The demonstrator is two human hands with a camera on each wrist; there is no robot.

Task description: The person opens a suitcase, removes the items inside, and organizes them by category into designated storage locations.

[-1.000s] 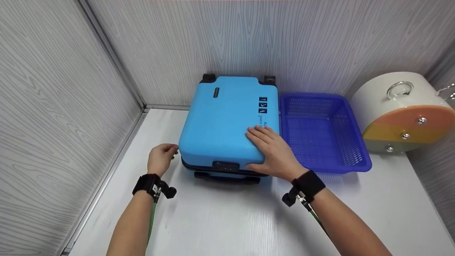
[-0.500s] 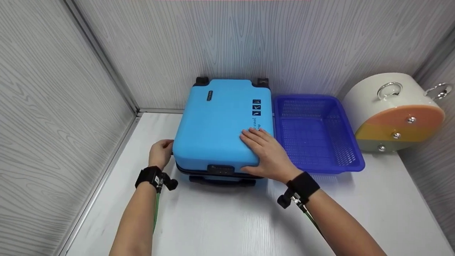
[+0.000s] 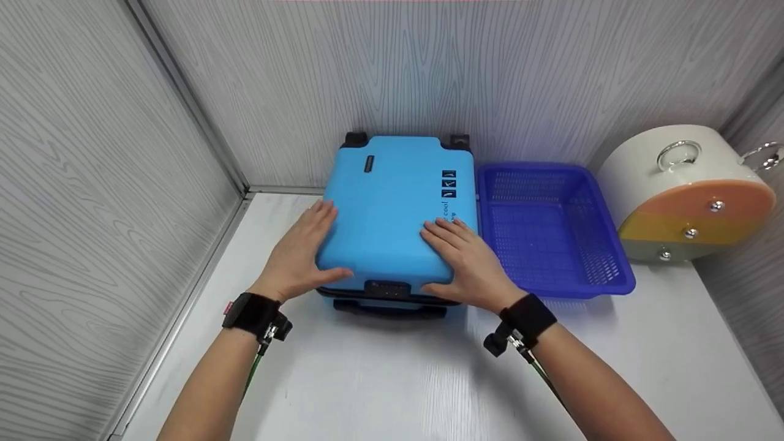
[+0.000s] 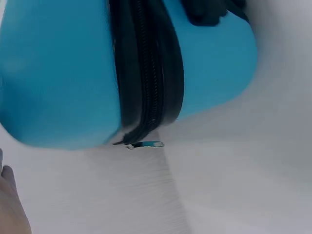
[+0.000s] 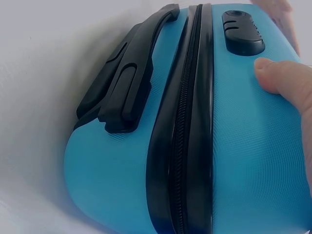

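Observation:
A blue hard-shell suitcase [image 3: 392,208] lies flat on the table, its black handle [image 3: 389,311] and combination lock [image 3: 387,288] facing the person. On its left front corner rests the left hand [image 3: 300,251], fingers straight and thumb spread along the front edge. The right hand [image 3: 468,263] lies flat on the right front corner, thumb near the lock. The left wrist view shows a zipper pull [image 4: 146,144] hanging at the end of the black zipper [image 4: 148,68]. In the right wrist view, the zipper [image 5: 183,126] runs between two black strips.
A blue-purple plastic basket [image 3: 615,257] stands right of the suitcase. Beyond it is a cream drum-shaped container [image 3: 649,159] with a striped front, metal knobs and ring handles. Grey wood-grain walls [image 3: 490,73] close in the back and sides.
The left hand has left the suitcase's left side, where its fingers were curled by the zipper, and now lies spread on the top corner. The right hand stays in place on the suitcase.

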